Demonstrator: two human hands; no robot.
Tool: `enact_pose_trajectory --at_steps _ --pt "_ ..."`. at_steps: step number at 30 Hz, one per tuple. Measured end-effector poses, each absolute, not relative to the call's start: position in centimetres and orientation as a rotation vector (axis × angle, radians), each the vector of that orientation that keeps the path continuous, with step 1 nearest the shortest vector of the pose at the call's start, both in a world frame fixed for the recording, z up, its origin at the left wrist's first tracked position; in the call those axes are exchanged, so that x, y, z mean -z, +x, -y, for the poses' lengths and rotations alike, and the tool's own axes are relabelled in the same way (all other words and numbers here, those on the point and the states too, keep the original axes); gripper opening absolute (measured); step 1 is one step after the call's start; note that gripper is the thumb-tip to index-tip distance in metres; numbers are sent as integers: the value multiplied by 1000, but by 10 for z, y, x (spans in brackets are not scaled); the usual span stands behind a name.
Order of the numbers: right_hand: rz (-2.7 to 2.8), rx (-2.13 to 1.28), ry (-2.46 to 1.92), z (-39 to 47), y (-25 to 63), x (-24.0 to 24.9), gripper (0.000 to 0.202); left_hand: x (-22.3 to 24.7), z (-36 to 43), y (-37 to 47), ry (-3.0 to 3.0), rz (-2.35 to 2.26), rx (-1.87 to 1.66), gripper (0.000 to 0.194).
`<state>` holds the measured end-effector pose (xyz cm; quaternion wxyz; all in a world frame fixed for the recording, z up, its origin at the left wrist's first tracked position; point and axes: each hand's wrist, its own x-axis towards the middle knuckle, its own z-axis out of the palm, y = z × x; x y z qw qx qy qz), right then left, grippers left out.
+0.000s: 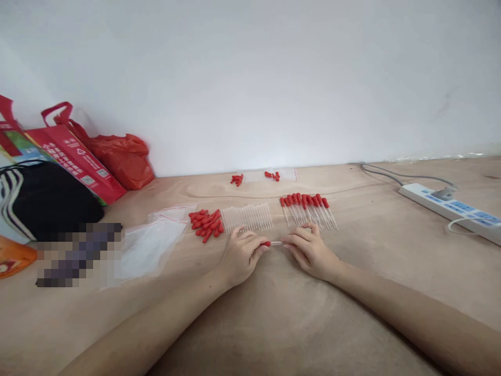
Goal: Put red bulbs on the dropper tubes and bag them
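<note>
My left hand (243,255) pinches a red rubber bulb (266,243) between thumb and fingers. From the bulb a thin clear tube (276,243) runs right into the fingertips of my right hand (309,251), which are closed on it. Just beyond my left hand lies a row of clear tubes (248,216), with a pile of loose red bulbs (206,223) to its left. Beyond my right hand, several droppers with red bulbs (305,201) on clear tubes lie side by side.
Clear plastic bags (148,248) lie at the left. Small red pieces (237,180) and bags sit near the wall. Red bags (125,156) and a black bag (55,198) stand far left. A white power strip (450,209) with cables lies right.
</note>
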<state>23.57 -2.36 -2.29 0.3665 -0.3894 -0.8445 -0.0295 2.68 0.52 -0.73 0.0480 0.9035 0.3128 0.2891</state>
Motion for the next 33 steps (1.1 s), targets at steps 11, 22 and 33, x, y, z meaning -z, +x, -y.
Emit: enact_pose_trajectory --at_steps 11,22,33 --pt "2307 103 -956 23 236 20 23 7 -3 26 2787 -831 -852 21" --pt "2337 291 -922 28 223 19 27 6 0 28 2897 -794 -839 19" --pt "2381 355 -1020 28 217 12 25 4 -8 26 2928 -837 -827 18"
